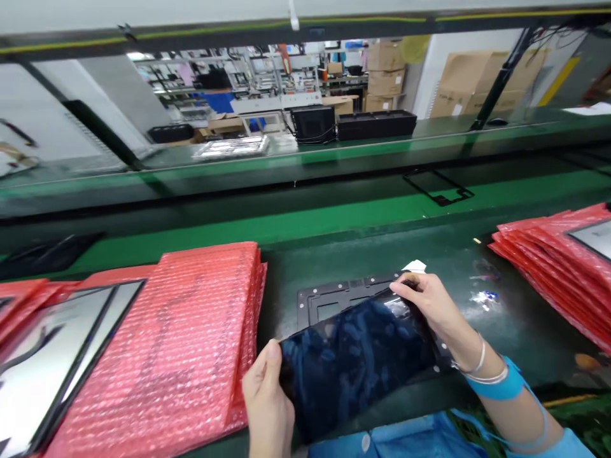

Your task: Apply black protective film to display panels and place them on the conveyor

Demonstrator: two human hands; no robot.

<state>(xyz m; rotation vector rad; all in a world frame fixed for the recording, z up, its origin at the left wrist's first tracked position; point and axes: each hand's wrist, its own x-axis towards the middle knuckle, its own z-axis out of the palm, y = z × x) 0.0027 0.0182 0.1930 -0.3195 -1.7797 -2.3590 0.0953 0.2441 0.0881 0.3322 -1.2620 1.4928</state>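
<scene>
A dark, glossy screen panel [358, 362] with bluish smears is held tilted in front of me. At its left edge my left hand [270, 394] grips it, thumb on the near face. My right hand [429, 308] pinches its upper right corner between thumb and fingers. Partly hidden behind the panel, a black frame-like plate [329, 292] with cut-outs and round light spots lies on the bench. A white scrap [414, 266] shows just beyond my right fingers. Around my right wrist are a blue strap and a bangle.
Red bubble-wrap sleeves [191, 331] are piled on the left, with silvery panels [62, 350] beside them. More red sleeves [558, 273] lie at the right. A thin black frame [442, 191] rests farther back, below a raised shelf [267, 168].
</scene>
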